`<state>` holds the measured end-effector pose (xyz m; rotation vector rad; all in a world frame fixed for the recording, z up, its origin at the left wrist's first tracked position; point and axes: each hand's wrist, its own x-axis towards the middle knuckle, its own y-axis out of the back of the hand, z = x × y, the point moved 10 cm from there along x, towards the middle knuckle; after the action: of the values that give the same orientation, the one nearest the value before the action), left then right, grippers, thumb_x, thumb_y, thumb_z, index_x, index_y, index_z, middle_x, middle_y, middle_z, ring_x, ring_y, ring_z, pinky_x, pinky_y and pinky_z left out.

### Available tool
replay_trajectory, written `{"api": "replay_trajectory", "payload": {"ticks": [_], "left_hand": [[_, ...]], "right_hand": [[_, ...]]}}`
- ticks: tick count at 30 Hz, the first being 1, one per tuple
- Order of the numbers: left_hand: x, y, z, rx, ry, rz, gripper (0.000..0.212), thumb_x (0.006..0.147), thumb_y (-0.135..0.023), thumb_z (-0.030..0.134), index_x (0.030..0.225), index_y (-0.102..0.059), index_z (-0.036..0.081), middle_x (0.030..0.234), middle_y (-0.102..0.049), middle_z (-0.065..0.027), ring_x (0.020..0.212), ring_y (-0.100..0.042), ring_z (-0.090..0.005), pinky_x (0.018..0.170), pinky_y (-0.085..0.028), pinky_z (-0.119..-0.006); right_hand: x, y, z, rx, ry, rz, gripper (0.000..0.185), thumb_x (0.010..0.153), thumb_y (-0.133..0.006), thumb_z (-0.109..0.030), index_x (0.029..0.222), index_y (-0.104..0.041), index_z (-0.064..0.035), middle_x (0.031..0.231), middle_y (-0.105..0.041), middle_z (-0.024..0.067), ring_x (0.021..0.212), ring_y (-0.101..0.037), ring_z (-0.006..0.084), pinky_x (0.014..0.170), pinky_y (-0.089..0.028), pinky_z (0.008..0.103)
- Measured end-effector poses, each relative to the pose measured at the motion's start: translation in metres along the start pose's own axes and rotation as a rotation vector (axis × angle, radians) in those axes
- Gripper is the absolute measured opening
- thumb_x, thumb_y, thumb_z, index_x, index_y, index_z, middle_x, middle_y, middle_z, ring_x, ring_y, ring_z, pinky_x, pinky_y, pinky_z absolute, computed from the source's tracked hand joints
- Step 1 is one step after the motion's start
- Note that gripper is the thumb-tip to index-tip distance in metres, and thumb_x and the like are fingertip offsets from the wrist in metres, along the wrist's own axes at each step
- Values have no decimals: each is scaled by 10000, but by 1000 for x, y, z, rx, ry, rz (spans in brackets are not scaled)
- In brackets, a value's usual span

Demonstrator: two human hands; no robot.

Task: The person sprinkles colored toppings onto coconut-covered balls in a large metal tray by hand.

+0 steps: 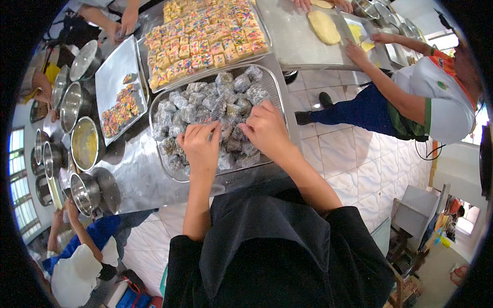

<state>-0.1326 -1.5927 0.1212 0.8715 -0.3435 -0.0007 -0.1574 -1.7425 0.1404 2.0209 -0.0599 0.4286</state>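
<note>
Before me is a wire-mesh metal basket (157, 157) heaped with small pieces wrapped in clear plastic (188, 114). Over the heap, my left hand (199, 144) has its thumb and forefinger brought together. Just right of it, my right hand (269, 129) is bent with curled fingers, the thumb pointing toward the left hand. Clear film (220, 107) glints near the fingertips, but whether either hand grips it is hard to make out. Behind the basket, a tray (271, 32) bears rows of pale squares topped with coloured sprinkles (208, 44).
On the left stand a lined tray (115, 71) with sprinkle-covered pieces (121, 109), several steel bowls (72, 106) and a bowl with yellow residue (85, 144). A co-worker (408, 92) works at right beside flattened dough (324, 27). Other people's hands (125, 23) are at the table's far side.
</note>
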Motion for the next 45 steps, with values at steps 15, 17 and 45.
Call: {"api": "replay_trajectory", "payload": {"ticks": [15, 17, 45], "left_hand": [[-7, -36, -35, -849, 372, -323, 232, 903, -598, 211, 987, -714, 28, 874, -710, -90, 796, -615, -124, 727, -404, -265], [-8, -28, -35, -690, 293, -225, 186, 847, -655, 192, 966, -725, 67, 856, -706, -79, 821, -615, -142, 750, -397, -288], [-76, 79, -141, 201, 474, 288, 308, 778, -709, 270, 1024, -662, 91, 1097, -492, -92, 1027, -414, -323, 852, -355, -468]], "right_hand": [[-8, -16, 22, 371, -226, -69, 139, 715, -703, -39, 853, -712, -47, 787, -656, 102, 759, -602, 263, 690, -467, 351], [-15, -33, 39, 628, -467, -123, 146, 710, -699, -30, 852, -717, -55, 795, -657, 93, 753, -610, 242, 677, -468, 340], [-62, 13, 114, 359, -566, 116, 172, 833, -644, -71, 998, -690, -53, 814, -574, 0, 653, -468, 64, 582, -378, 201]]}}
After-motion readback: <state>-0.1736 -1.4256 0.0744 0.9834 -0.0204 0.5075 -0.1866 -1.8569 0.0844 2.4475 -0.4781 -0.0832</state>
